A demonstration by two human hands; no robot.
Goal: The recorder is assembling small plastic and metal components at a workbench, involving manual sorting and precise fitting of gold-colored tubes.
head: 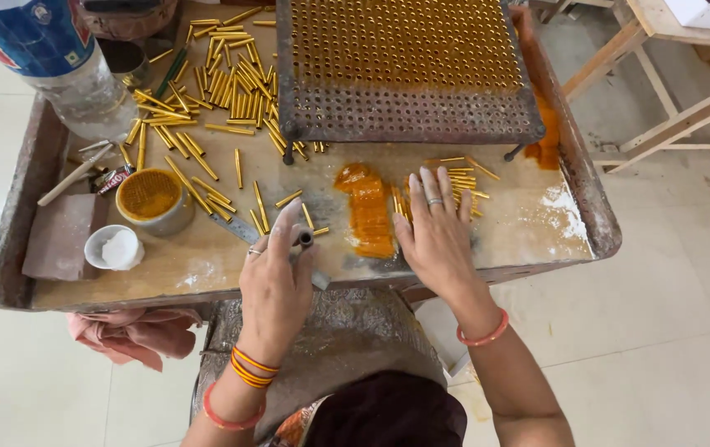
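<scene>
Worn tray (57, 290): left hand (276, 281) grips a small tube (304, 238); right hand (438, 236) lies flat, fingers spread, on gold tubes (462, 182). A nudge could roll them into the orange paste (369, 211).

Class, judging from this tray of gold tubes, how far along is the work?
Done: the perforated metal rack already holds rows of tubes. In hand: the left hand grips a small grey cylinder tool, while the right hand rests flat by an orange wax-like strip. Left: many loose gold tubes lie scattered on the wooden tray.
</scene>
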